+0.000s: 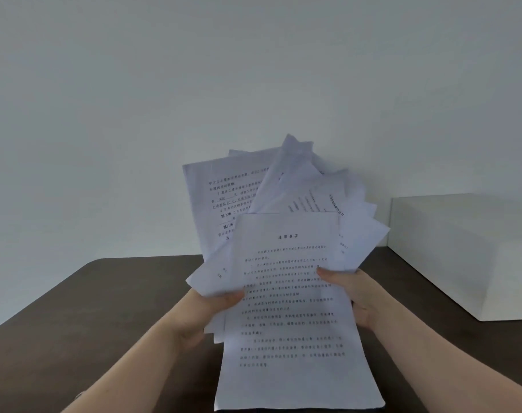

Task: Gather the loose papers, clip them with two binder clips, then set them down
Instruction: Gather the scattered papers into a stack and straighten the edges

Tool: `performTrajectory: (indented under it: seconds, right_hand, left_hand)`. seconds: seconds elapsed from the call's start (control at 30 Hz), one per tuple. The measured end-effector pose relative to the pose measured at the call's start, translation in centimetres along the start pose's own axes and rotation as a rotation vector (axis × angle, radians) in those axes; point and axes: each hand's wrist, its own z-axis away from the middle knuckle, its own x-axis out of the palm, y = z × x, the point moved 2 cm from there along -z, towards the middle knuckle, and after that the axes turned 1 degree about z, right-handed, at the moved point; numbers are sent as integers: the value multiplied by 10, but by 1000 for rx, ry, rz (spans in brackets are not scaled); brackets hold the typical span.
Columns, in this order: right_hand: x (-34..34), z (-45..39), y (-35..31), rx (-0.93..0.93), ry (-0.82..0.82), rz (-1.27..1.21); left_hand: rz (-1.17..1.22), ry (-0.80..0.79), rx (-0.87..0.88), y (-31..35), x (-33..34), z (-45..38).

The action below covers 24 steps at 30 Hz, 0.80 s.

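Several loose printed papers (286,263) are fanned out unevenly and held up above the dark table (74,317). My left hand (218,302) grips their left side, thumb on the front sheet. On the right, my right hand (352,290) holds the bundle with its thumb pressed on the front page. The sheets stick out at different angles, some toward the wall. The front sheet hangs down toward me. No binder clips are in view.
A white box (462,254) stands on the table at the right, against the pale wall (194,84). The table's rounded far left corner (95,262) shows at left.
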Motion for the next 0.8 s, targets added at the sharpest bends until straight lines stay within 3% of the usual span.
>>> performTrajectory:
  seconds: [0.13, 0.43, 0.6, 0.8]
  right_hand:
    - [2, 2, -9, -70, 74, 18]
    - [18, 12, -16, -228, 57, 49]
    - [24, 24, -28, -357, 9, 61]
    - [28, 34, -45, -366, -12, 88]
  left_hand:
    - [-82, -192, -14, 34, -12, 1]
    - [-271, 136, -2, 70, -18, -14]
    - [-115, 237, 44, 56, -11, -14]
    - [173, 196, 131, 51, -4, -12]
